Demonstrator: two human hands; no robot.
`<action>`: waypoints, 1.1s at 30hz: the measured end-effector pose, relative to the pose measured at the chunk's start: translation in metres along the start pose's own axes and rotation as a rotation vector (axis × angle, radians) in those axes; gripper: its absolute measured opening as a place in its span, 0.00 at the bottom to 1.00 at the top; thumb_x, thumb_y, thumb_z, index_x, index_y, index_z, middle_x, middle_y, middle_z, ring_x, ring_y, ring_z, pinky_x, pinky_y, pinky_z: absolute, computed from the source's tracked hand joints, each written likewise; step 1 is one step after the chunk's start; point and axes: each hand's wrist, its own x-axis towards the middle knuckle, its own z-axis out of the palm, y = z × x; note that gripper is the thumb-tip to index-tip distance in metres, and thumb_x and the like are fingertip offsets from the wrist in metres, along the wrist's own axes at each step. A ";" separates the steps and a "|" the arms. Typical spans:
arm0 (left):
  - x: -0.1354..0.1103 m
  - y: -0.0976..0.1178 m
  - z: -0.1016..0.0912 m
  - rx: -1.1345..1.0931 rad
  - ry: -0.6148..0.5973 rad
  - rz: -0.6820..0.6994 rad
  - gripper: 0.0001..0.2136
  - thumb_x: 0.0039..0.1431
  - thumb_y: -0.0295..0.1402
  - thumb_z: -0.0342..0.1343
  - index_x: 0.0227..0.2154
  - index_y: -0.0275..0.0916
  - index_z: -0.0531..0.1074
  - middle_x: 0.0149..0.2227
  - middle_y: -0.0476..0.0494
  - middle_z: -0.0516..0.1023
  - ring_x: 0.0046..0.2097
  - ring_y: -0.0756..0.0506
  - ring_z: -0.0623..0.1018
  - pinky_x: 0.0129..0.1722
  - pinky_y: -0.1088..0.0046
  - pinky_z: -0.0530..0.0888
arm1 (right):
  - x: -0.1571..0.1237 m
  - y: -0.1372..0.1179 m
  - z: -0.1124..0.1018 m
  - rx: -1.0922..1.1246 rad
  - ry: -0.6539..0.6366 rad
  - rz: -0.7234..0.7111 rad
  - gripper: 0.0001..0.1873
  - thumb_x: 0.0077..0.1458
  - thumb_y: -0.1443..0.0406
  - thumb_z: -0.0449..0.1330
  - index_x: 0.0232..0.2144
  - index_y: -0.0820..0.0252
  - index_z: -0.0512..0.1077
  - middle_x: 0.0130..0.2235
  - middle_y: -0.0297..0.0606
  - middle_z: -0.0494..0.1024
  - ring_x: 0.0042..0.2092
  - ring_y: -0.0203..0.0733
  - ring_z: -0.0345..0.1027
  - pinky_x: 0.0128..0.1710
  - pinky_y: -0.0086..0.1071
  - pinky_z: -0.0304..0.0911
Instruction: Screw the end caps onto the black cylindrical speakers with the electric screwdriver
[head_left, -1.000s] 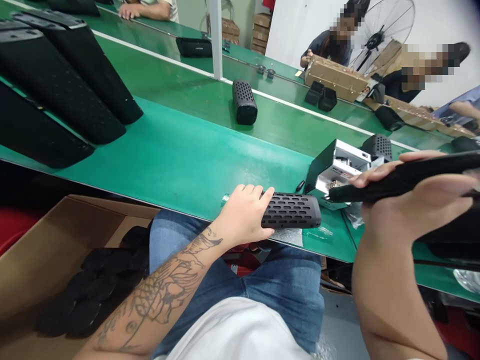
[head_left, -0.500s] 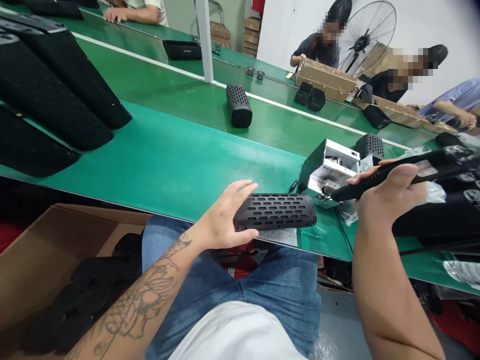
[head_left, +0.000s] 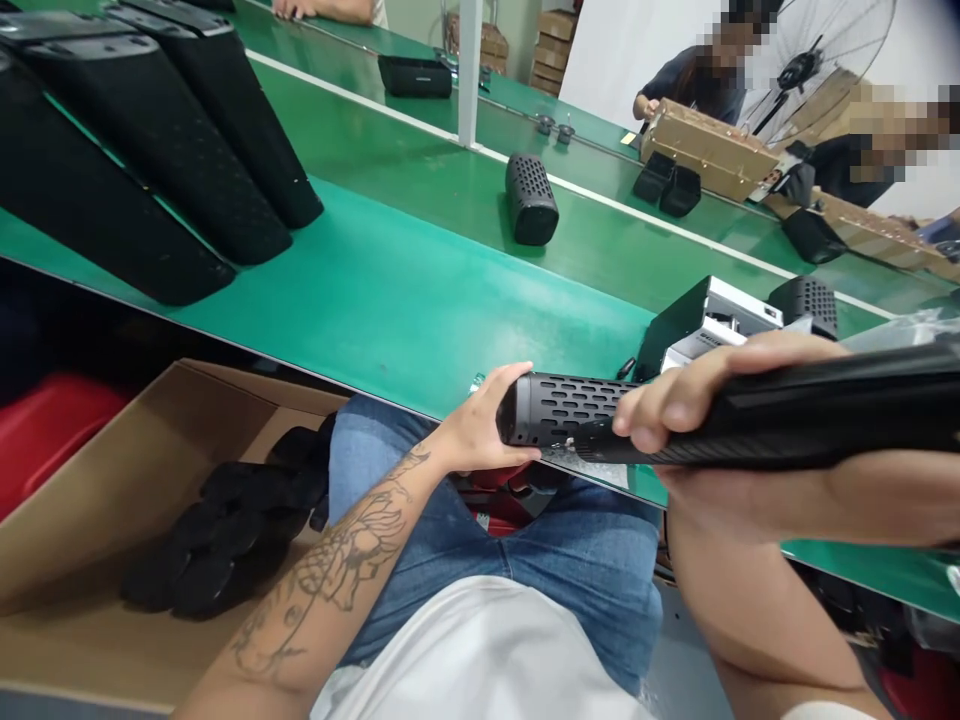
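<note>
A black speaker housing [head_left: 577,400] with slotted holes lies at the front edge of the green bench. My left hand [head_left: 476,430] is wrapped around its left end, thumb at the near side and fingers at the far side. In my right hand [head_left: 701,390] is a black electric screwdriver [head_left: 817,410], held almost level and pointing left. Its front end reaches over the near side of the housing; the exact tip is blurred. Behind my right hand, the screw feeder [head_left: 675,325], a black and silver box, is partly covered.
Tall black speaker bodies [head_left: 202,150] stand at the left. Below them, a cardboard box [head_left: 142,460] holds several black parts. Another slotted speaker [head_left: 532,200] sits on the green line beyond, near a white post [head_left: 469,75]. Co-workers sit across the line.
My right hand has brought the screwdriver left and nearer, from the screw feeder to the housing. My left hand has closed round the housing's end. The view has shifted.
</note>
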 end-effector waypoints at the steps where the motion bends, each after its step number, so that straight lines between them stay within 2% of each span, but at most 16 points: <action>1: 0.000 0.001 0.000 -0.004 0.002 -0.001 0.54 0.53 0.43 0.76 0.76 0.42 0.49 0.74 0.30 0.62 0.75 0.34 0.67 0.76 0.54 0.67 | 0.000 0.006 0.010 0.015 -0.023 -0.010 0.30 0.53 0.34 0.70 0.31 0.53 0.79 0.21 0.34 0.75 0.20 0.48 0.71 0.23 0.48 0.74; 4: 0.001 0.004 -0.001 -0.020 -0.006 -0.027 0.54 0.53 0.42 0.76 0.76 0.43 0.50 0.74 0.31 0.63 0.75 0.34 0.68 0.75 0.54 0.68 | 0.004 0.030 0.023 0.041 -0.054 -0.066 0.32 0.49 0.33 0.71 0.34 0.52 0.80 0.21 0.33 0.75 0.21 0.48 0.71 0.22 0.46 0.74; 9: 0.001 0.008 -0.001 -0.058 -0.021 -0.062 0.54 0.52 0.43 0.77 0.76 0.45 0.51 0.75 0.33 0.63 0.75 0.35 0.67 0.76 0.51 0.65 | 0.007 0.054 0.021 0.061 -0.110 -0.119 0.31 0.52 0.34 0.70 0.36 0.54 0.81 0.23 0.35 0.76 0.20 0.47 0.71 0.19 0.43 0.71; 12: 0.002 0.004 0.001 -0.089 -0.011 -0.048 0.55 0.51 0.46 0.79 0.76 0.45 0.52 0.74 0.34 0.64 0.74 0.34 0.68 0.76 0.52 0.66 | 0.006 0.057 0.025 0.096 -0.167 -0.119 0.31 0.51 0.35 0.72 0.34 0.55 0.80 0.23 0.34 0.75 0.19 0.45 0.70 0.19 0.41 0.70; 16: 0.004 0.001 0.003 -0.119 -0.004 -0.037 0.57 0.48 0.50 0.80 0.75 0.46 0.54 0.72 0.34 0.66 0.72 0.32 0.70 0.74 0.51 0.68 | 0.007 0.059 0.028 0.188 -0.297 -0.049 0.30 0.49 0.40 0.77 0.36 0.58 0.81 0.25 0.36 0.77 0.21 0.46 0.72 0.22 0.41 0.71; 20: 0.004 0.001 0.002 -0.120 0.002 -0.034 0.56 0.49 0.49 0.79 0.76 0.47 0.54 0.72 0.34 0.66 0.72 0.31 0.70 0.75 0.49 0.67 | 0.010 0.060 0.026 0.248 -0.346 -0.025 0.27 0.50 0.42 0.77 0.36 0.59 0.82 0.25 0.35 0.77 0.20 0.45 0.71 0.21 0.40 0.68; 26: 0.004 0.002 0.003 -0.109 0.024 -0.013 0.54 0.48 0.46 0.80 0.74 0.47 0.56 0.70 0.36 0.69 0.70 0.32 0.73 0.72 0.52 0.71 | 0.010 0.063 0.019 0.237 -0.431 0.012 0.27 0.52 0.42 0.76 0.39 0.58 0.82 0.27 0.35 0.79 0.23 0.43 0.73 0.26 0.39 0.72; 29: 0.002 0.000 0.004 -0.086 0.016 -0.032 0.59 0.49 0.45 0.79 0.78 0.48 0.48 0.74 0.33 0.64 0.72 0.30 0.71 0.72 0.49 0.71 | 0.007 0.062 0.022 0.232 -0.466 0.038 0.25 0.53 0.45 0.77 0.39 0.58 0.81 0.28 0.35 0.79 0.24 0.43 0.74 0.25 0.37 0.72; 32: -0.002 -0.003 0.002 -0.052 -0.013 -0.057 0.68 0.49 0.43 0.78 0.81 0.48 0.33 0.77 0.30 0.58 0.74 0.28 0.68 0.73 0.46 0.69 | 0.009 0.053 0.020 0.228 -0.386 -0.002 0.29 0.53 0.40 0.75 0.38 0.59 0.81 0.25 0.35 0.79 0.23 0.43 0.73 0.24 0.37 0.72; 33: -0.003 -0.003 0.001 -0.040 -0.031 -0.060 0.69 0.49 0.42 0.78 0.81 0.49 0.30 0.78 0.30 0.57 0.75 0.28 0.68 0.73 0.47 0.69 | 0.011 0.049 0.015 0.226 -0.339 -0.034 0.31 0.53 0.38 0.74 0.37 0.59 0.81 0.24 0.35 0.78 0.21 0.43 0.72 0.23 0.37 0.72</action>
